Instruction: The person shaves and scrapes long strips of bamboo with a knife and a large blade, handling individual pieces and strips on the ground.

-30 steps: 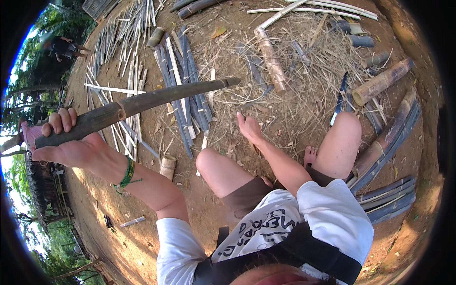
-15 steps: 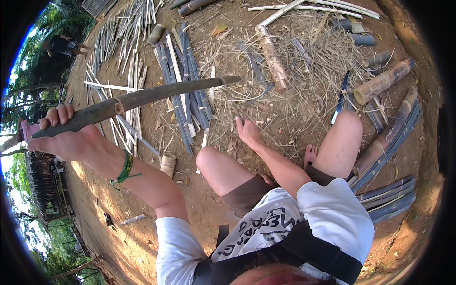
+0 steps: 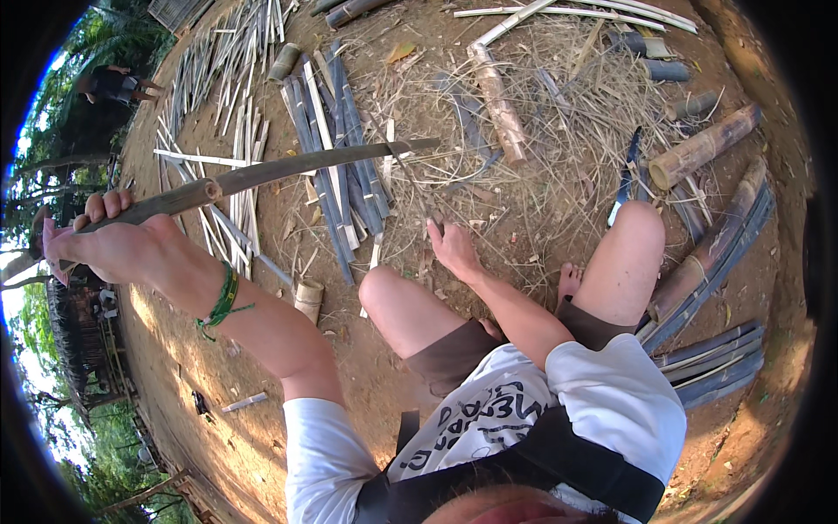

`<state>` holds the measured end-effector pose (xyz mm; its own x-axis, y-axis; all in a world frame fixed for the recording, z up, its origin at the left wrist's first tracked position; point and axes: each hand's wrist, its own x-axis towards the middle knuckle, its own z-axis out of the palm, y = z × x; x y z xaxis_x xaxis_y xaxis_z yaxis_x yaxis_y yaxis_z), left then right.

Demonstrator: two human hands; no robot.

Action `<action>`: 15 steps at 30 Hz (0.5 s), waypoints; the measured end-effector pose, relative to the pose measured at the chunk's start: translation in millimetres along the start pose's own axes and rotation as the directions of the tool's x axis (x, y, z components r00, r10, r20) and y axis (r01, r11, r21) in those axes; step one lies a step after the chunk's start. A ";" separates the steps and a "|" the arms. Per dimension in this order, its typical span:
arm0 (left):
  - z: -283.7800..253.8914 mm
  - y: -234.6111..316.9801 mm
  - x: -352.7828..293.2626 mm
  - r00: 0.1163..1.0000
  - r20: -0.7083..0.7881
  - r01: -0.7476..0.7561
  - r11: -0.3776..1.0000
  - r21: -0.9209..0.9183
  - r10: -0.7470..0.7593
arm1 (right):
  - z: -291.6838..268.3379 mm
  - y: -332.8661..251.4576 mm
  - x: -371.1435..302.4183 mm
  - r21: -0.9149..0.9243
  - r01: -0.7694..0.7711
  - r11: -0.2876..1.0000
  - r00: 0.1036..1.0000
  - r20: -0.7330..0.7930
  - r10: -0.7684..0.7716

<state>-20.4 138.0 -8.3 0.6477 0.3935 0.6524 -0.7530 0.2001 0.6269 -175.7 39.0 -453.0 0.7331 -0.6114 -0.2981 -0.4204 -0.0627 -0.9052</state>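
My left hand (image 3: 118,236) is raised at the left, closed around one end of a long green-brown bamboo strip (image 3: 288,168). The strip slants rightward across the view, with a node partway along it. My right hand (image 3: 454,249) is closed in front of my knees on what looks like a long knife (image 3: 408,173). Its thin blade shows nearly edge-on and meets or crosses the strip near the far end; contact is hard to tell. Most of its handle is hidden in my fingers. A pink patch (image 3: 58,249) shows beside my left hand, its kind unclear.
Split bamboo slats (image 3: 323,157) and pale thin strips (image 3: 209,96) lie at left. Shavings (image 3: 594,148) cover the ground ahead. A dark-handled blade (image 3: 627,175) lies beside my right knee. Bamboo poles (image 3: 707,147) and stacked slats (image 3: 716,362) lie right. A person (image 3: 113,85) stands far left.
My left hand has shifted slightly right and up with the bamboo strip. My right hand has turned a little, and the knife's thin blade now shows as a line at the strip's far end.
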 end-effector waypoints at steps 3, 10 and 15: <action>17.3 7.0 -10.4 1.000 0.000 0.023 1.000 -0.014 -0.023 | -4.8 27.8 26.6 -0.047 -0.077 0.996 0.996 -0.053 0.075; 21.8 3.6 -4.0 0.990 -0.138 0.023 0.999 0.032 -0.018 | 5.0 35.4 1.5 -0.123 0.049 0.991 0.988 -0.139 -0.066; 26.4 1.8 -2.3 0.975 -0.223 0.031 0.993 0.116 -0.004 | 3.5 26.1 -1.3 -0.127 -0.032 0.991 0.998 -0.053 0.026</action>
<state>-20.1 113.7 2.6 0.6089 0.5825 0.5384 -0.7141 0.1071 0.6918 -185.7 41.0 -477.3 0.6924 -0.6541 -0.3046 -0.5085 -0.1429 -0.8491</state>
